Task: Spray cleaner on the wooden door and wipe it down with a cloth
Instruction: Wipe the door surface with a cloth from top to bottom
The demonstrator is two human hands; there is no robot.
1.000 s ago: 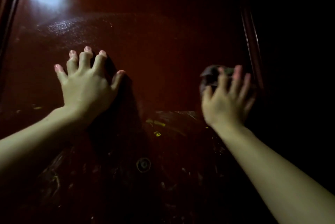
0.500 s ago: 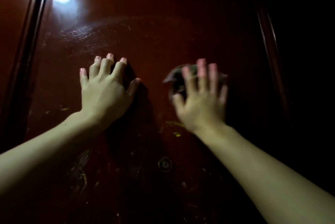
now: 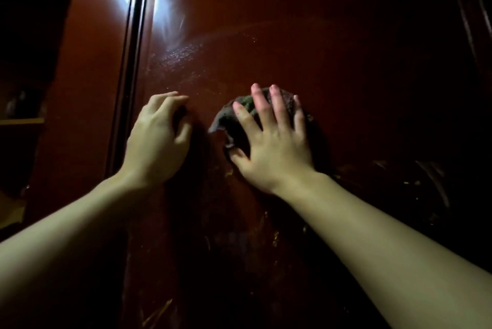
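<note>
My right hand [image 3: 274,142] presses the cloth [image 3: 234,121] flat on the wooden door [image 3: 346,62], fingers spread; my left hand [image 3: 157,142] rests beside it, fingers curled, holding nothing. Risk as I judge it — the bunched cloth could slip from under my palm, leaving the droplets [image 3: 183,54] above unwiped.

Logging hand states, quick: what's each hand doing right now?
Left hand: fingers bent, resting on the door, holding nothing.
Right hand: fingers straight, spread, pressing the cloth flat against the door.

The single head camera is looking forward, close up at the wooden door [image 3: 306,44], both forearms reaching in from below.
</note>
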